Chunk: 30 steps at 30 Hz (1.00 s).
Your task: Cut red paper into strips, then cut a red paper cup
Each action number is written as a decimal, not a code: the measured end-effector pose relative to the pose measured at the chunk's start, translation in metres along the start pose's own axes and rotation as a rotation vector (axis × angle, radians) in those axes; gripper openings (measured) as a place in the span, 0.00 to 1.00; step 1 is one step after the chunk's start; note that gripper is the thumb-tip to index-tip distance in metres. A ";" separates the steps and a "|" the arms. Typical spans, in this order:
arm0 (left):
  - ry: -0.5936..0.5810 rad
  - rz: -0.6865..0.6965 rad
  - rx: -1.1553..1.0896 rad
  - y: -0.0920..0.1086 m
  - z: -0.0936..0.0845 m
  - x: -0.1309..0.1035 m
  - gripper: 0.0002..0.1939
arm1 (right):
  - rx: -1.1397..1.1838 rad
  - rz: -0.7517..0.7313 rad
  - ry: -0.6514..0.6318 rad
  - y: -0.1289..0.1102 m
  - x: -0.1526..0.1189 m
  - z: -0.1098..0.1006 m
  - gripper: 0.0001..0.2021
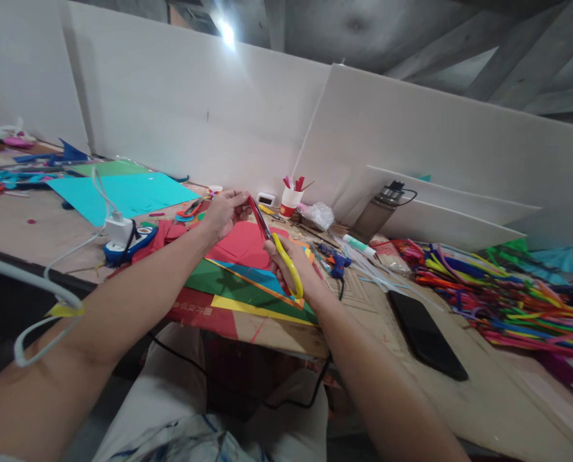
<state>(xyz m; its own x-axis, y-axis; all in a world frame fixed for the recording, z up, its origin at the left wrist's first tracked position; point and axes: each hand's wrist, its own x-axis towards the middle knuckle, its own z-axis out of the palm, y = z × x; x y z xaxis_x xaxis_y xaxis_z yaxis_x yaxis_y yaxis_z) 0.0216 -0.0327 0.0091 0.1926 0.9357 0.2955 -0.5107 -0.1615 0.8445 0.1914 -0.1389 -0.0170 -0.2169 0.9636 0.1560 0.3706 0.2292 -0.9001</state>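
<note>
My right hand (289, 260) is closed round the yellow handles of a pair of scissors (286, 266), whose blades point up and to the left. At the blade tips is a small strip of red paper (252, 203), pinched between the fingers of my left hand (229, 212). Below both hands lies a stack of coloured sheets, with red paper (242, 245) on top and a green sheet (223, 284) and a yellow sheet (262, 309) showing at the near edge. How far the blades are parted is hard to make out.
A black phone (425, 333), a blue glue gun (337, 262) and many pipe cleaners (507, 295) lie to the right. Behind stand a bottle (377, 208) and a paper cup (290, 199) with pens. At left are a turquoise sheet (127, 196) and a power strip (136, 244) with cables.
</note>
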 end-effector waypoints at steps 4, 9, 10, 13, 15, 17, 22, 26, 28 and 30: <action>0.031 0.013 0.015 0.001 0.000 0.000 0.08 | 0.011 0.013 -0.003 0.002 0.000 0.000 0.25; 0.026 0.013 0.020 0.002 0.002 -0.001 0.08 | -0.007 -0.014 -0.012 0.004 0.000 0.000 0.25; 0.014 0.016 0.019 0.002 0.002 -0.001 0.08 | -0.013 -0.016 -0.012 0.005 0.000 0.000 0.24; -0.001 0.010 0.020 0.001 0.001 -0.001 0.08 | -0.018 -0.019 -0.013 0.005 0.000 0.000 0.23; 0.010 0.002 0.020 0.000 0.001 -0.001 0.09 | -0.011 -0.020 -0.018 0.005 0.000 0.000 0.23; 0.015 -0.001 0.022 0.000 0.001 -0.001 0.09 | -0.015 -0.020 -0.019 0.004 0.000 0.000 0.23; -0.002 0.009 0.029 0.001 0.001 -0.001 0.09 | -0.046 -0.028 0.007 0.004 0.001 0.000 0.23; -0.011 0.015 0.021 0.000 0.000 0.000 0.10 | 0.000 -0.027 0.002 0.005 0.001 0.000 0.23; -0.016 0.019 0.021 0.000 0.000 0.000 0.09 | 0.002 -0.025 0.000 0.005 0.001 0.000 0.23; -0.017 0.019 0.023 0.000 0.000 0.000 0.09 | -0.008 -0.021 0.001 0.005 0.001 0.001 0.23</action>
<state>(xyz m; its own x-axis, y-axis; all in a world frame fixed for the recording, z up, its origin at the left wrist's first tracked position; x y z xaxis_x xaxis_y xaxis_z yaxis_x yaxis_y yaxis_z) 0.0214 -0.0327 0.0092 0.1974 0.9271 0.3187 -0.4951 -0.1864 0.8486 0.1924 -0.1369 -0.0212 -0.2234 0.9589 0.1751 0.3730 0.2501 -0.8935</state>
